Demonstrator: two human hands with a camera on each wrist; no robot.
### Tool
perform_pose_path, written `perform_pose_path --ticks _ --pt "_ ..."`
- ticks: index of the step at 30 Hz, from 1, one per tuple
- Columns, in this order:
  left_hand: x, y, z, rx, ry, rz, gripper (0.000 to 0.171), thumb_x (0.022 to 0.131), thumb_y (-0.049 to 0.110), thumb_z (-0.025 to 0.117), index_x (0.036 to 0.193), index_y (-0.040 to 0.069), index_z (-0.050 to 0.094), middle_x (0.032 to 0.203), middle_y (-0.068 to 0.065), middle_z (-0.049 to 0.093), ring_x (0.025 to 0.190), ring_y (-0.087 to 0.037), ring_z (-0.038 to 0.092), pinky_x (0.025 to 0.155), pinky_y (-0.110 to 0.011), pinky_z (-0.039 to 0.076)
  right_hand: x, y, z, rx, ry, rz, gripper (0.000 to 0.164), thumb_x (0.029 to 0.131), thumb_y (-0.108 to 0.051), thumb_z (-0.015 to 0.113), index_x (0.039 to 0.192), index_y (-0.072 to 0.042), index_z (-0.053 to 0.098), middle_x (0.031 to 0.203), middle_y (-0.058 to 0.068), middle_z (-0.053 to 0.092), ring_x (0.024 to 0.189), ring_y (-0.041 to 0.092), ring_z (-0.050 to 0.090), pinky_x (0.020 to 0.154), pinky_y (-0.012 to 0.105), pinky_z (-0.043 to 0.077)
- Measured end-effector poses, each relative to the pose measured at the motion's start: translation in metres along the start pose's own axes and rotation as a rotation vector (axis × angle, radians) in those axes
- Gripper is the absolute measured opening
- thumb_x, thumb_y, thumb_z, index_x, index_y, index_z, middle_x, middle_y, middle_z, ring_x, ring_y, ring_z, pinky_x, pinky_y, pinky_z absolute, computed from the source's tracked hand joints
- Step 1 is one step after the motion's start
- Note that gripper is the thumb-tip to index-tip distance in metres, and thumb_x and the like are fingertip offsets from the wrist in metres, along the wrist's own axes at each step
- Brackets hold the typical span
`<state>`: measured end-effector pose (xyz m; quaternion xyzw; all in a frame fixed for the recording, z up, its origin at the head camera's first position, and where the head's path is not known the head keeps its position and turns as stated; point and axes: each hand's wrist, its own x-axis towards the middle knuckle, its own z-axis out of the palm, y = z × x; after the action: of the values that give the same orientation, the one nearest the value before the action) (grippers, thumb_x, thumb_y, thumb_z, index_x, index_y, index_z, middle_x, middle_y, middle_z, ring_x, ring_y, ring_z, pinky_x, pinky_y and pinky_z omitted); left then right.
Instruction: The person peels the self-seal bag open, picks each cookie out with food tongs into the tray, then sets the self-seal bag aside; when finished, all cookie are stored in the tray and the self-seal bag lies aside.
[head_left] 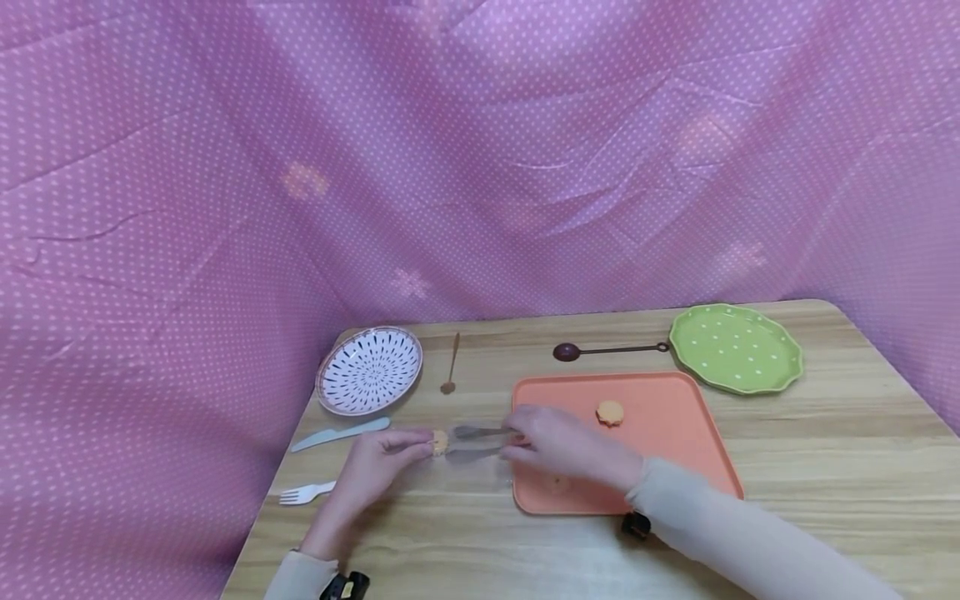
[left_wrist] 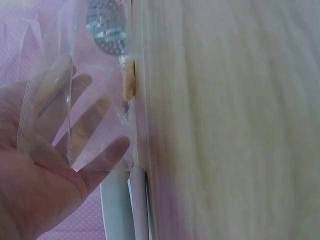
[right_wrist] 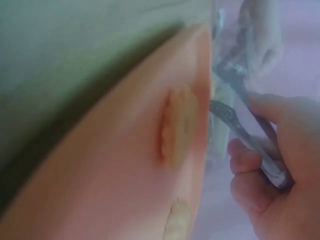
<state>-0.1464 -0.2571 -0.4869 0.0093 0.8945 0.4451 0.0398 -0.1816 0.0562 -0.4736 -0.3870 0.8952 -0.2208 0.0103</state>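
Note:
My left hand (head_left: 375, 467) pinches a clear plastic bag (left_wrist: 82, 135). Beside those fingertips in the head view is a pale scalloped biscuit (head_left: 440, 442), which overlaps the bag. My right hand (head_left: 551, 442) grips grey tongs (right_wrist: 245, 132), their two arms spread apart and pointing left toward the biscuit, with nothing between the tips. Under the right hand lies a salmon-pink tray (head_left: 701, 433). On it sit one biscuit (head_left: 610, 412) near the middle and another biscuit (head_left: 558, 483) near the front, seen dimly below the wrist.
A patterned white plate (head_left: 371, 371) stands at the back left, near a small brown stirrer (head_left: 453, 362). A light blue knife (head_left: 341, 434) and white fork (head_left: 302, 494) lie left of my left hand. Behind the tray are a dark brown spoon (head_left: 611, 350) and green dotted plate (head_left: 735, 350).

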Motion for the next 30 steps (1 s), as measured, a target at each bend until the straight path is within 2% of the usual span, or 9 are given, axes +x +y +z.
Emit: perform_pose_path --ticks 5,14,20,27,30 --pt "-0.001 0.000 0.001 0.008 -0.005 0.017 0.016 0.086 0.034 0.080 0.101 0.029 0.081 0.111 0.016 0.078 0.112 -0.008 0.072 0.105 -0.034 0.057 0.010 -0.011 0.010 0.026 -0.026 0.005 0.037 0.099 -0.046 0.063 0.118 -0.014 0.067 0.100 -0.004 0.069 0.077 -0.001 0.057 0.069 0.016 0.055" --pt "-0.001 -0.002 0.001 0.002 -0.004 0.031 0.016 0.086 0.035 0.080 0.101 0.034 0.080 0.112 0.017 0.077 0.111 -0.007 0.072 0.107 -0.036 0.056 0.019 -0.017 0.024 -0.001 0.017 -0.010 0.032 0.098 -0.049 0.062 0.111 -0.020 0.065 0.095 -0.013 0.062 0.072 -0.004 0.054 0.064 0.012 0.051" --pt "0.000 -0.003 0.000 0.010 0.004 0.027 0.016 0.083 0.037 0.082 0.099 0.039 0.079 0.110 0.019 0.077 0.110 -0.006 0.072 0.107 -0.038 0.055 0.023 -0.018 0.026 -0.001 0.031 -0.034 0.027 0.098 -0.046 0.063 0.107 -0.020 0.064 0.092 -0.013 0.060 0.069 -0.003 0.052 0.059 0.011 0.047" --pt "0.001 -0.006 0.000 0.018 0.005 0.042 0.016 0.085 0.034 0.082 0.100 0.036 0.079 0.109 0.019 0.077 0.106 -0.006 0.073 0.101 -0.030 0.057 0.022 -0.017 0.027 -0.019 0.041 -0.068 0.024 0.100 -0.043 0.062 0.106 -0.019 0.064 0.092 -0.010 0.062 0.069 -0.003 0.052 0.059 0.011 0.048" --pt "0.001 -0.006 -0.001 0.008 -0.001 0.047 0.015 0.086 0.033 0.081 0.101 0.033 0.080 0.110 0.018 0.077 0.107 -0.006 0.073 0.102 -0.027 0.056 0.018 -0.015 0.024 0.025 0.026 -0.050 0.023 0.100 -0.041 0.061 0.106 -0.019 0.064 0.090 -0.011 0.063 0.069 -0.004 0.053 0.060 0.011 0.049"
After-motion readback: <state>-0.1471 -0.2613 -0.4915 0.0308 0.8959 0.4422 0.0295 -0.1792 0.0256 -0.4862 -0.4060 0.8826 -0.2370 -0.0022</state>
